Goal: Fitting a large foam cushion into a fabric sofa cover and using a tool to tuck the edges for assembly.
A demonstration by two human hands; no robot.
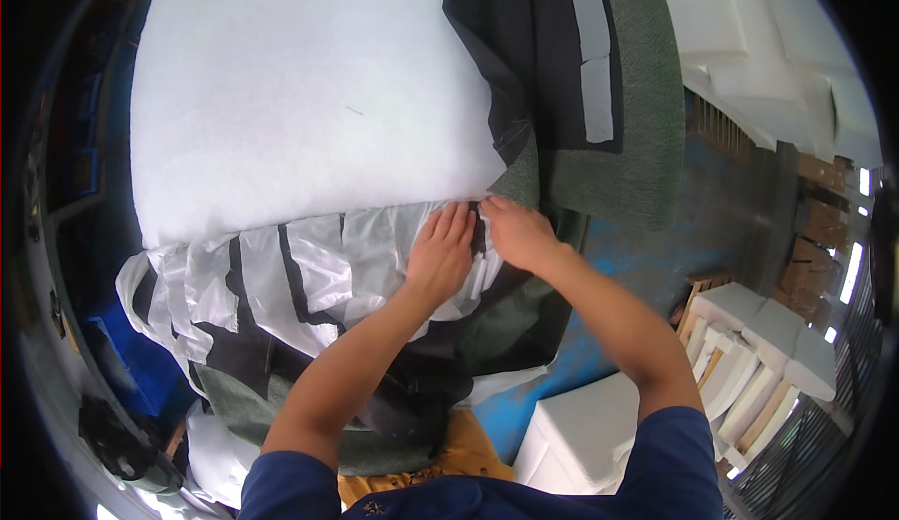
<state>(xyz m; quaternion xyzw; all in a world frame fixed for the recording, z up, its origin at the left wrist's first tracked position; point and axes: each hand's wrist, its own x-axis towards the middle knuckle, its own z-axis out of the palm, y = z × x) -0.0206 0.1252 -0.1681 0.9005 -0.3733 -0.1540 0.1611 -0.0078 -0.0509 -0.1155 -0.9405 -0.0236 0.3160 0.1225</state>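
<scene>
A big white padded cushion [309,98] fills the upper left and middle. Along its near edge runs a band of silvery-white strips [318,262] on black cloth. My left hand [442,250] lies on that band with its fingers stretched out and pressing down near the cushion's edge. Close beside it, my right hand [517,231] has its fingertips bent and closed on the fabric cover's edge at the cushion's near right corner. The green fabric cover [646,98], black-backed, is folded back along the right side and also hangs in front of me. What lies under my fingertips is hidden.
White foam pieces [749,42] are stacked at the far right. Lower right stand a white block [576,431] and several white padded pieces [758,351]. Cardboard boxes [810,248] stand farther right. A blue bin [131,356] is at the left.
</scene>
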